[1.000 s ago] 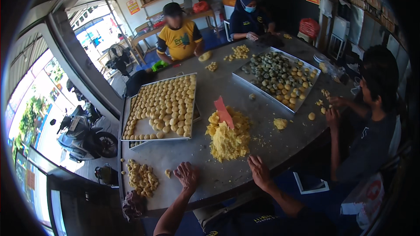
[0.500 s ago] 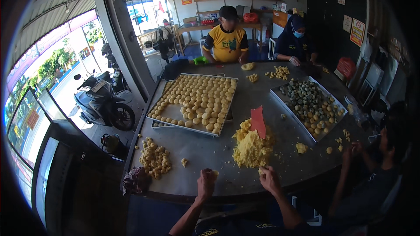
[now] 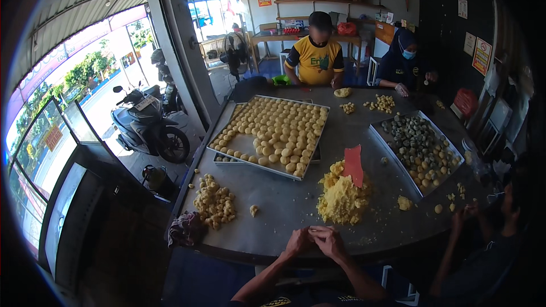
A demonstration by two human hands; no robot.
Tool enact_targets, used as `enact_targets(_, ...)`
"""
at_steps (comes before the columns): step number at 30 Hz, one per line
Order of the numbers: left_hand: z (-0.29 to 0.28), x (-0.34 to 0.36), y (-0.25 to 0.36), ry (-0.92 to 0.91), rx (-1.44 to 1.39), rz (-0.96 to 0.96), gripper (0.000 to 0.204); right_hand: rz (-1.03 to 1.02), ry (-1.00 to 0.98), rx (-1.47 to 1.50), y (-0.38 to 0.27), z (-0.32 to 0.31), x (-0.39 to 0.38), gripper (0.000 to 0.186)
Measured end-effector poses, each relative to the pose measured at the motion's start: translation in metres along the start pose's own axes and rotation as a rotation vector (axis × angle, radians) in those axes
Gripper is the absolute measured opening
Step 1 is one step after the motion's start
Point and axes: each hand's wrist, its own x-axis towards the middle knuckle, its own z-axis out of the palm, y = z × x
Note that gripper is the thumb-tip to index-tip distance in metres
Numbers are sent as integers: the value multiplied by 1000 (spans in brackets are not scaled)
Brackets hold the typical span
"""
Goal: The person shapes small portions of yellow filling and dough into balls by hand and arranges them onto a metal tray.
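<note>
My left hand (image 3: 298, 242) and my right hand (image 3: 330, 241) meet at the near edge of the grey metal table (image 3: 284, 216), fingers touching each other. Whatever lies between them is hidden. Just beyond them sits a heap of crumbly yellow dough (image 3: 340, 198) with a red scraper (image 3: 354, 165) stuck upright in it. Farther back lies a metal tray (image 3: 242, 145) filled with rows of round yellow dough balls (image 3: 278, 128).
A second tray (image 3: 394, 162) of dark and yellow balls lies at the right. A loose pile of dough pieces (image 3: 215, 202) and a cloth (image 3: 185, 228) sit at the left corner. Two people sit at the far side; another person's hands (image 3: 463, 216) work at the right. A motorcycle (image 3: 149, 129) stands outside.
My hands lay apart and spread flat on the table's edge; now they have come together, fingers touching. The view has swung so the table sits more centred.
</note>
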Motion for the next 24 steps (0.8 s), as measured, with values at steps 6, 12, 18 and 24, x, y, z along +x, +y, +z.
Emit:
enact_targets(6, 10, -11, -6, 83, -46, -31, 37, 236, -78, -19, -25, 3, 6, 23)
enact_targets(12, -6, -13, 8, 41, -273, 103, 33, -77, -3, -135, -22, 14, 4, 25)
enact_targets(18, -4, -8, -14, -58, -281, 214, 21, 335, -140, 64, 17, 9, 18, 47)
enact_targets(24, 0, -5, -9, 71, -9, 198, 19, 282, 151, 78, 6, -14, 3, 29)
